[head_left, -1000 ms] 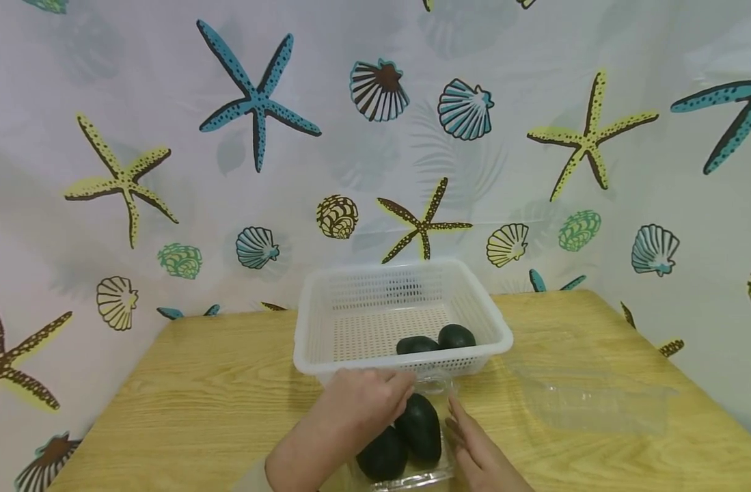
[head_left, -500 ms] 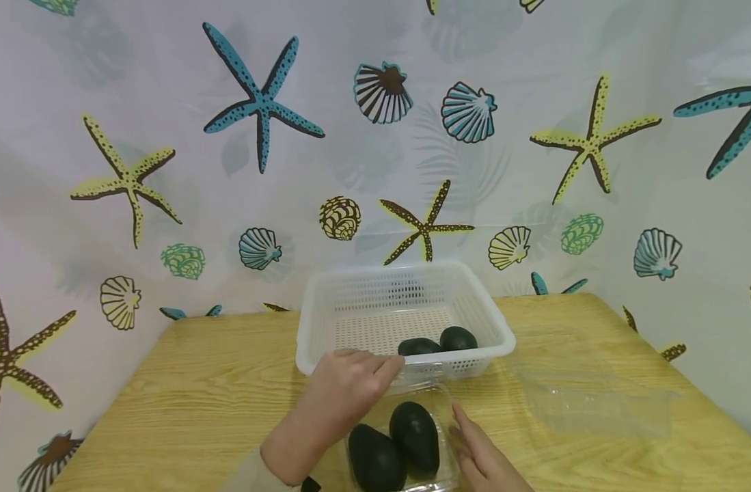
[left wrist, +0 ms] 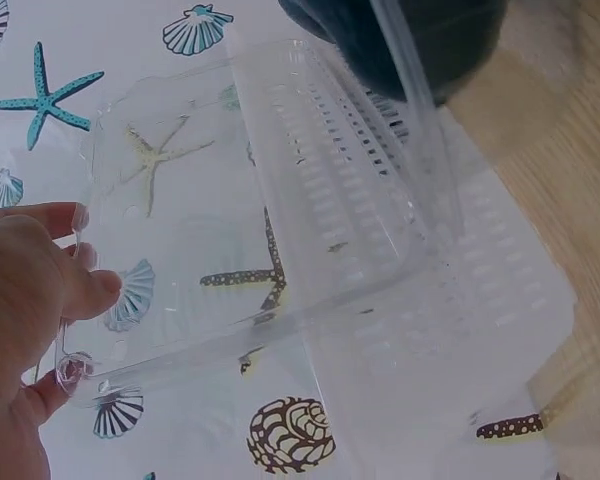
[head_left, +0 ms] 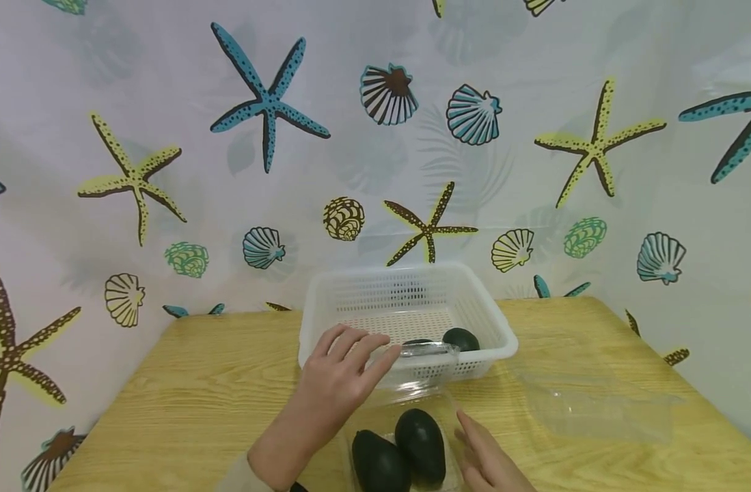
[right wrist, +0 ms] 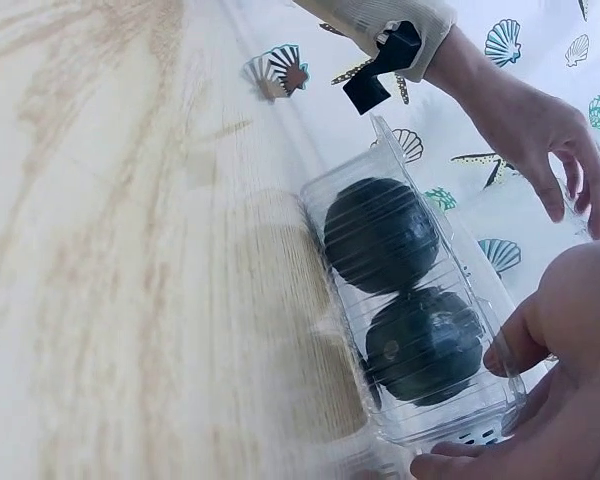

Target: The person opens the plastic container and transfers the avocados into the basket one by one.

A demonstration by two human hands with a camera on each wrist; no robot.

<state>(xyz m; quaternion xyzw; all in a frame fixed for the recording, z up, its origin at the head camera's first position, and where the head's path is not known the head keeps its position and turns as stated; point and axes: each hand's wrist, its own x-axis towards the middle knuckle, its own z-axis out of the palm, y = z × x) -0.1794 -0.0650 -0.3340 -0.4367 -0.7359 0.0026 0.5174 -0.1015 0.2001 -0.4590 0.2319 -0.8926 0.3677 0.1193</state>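
The clear rectangular lidded box (head_left: 384,413) is thin, glossy, ribbed plastic. The dark green oval fruits (head_left: 421,447) in it look smooth, with a soft sheen. The white rectangular slotted basket (head_left: 501,342) is duller plastic; the yellowish-brown desk (head_left: 227,383) shows satiny wood grain.

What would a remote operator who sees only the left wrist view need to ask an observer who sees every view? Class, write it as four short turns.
Operator: I see the left hand only. Where is the other one?
Observer: The right hand is at the right side of the clear plastic tray holding two avocados.
Operator: Does anything lie on the wooden table right of the white plastic basket?
Observer: Yes, the head view shows a separate clear plastic container there.
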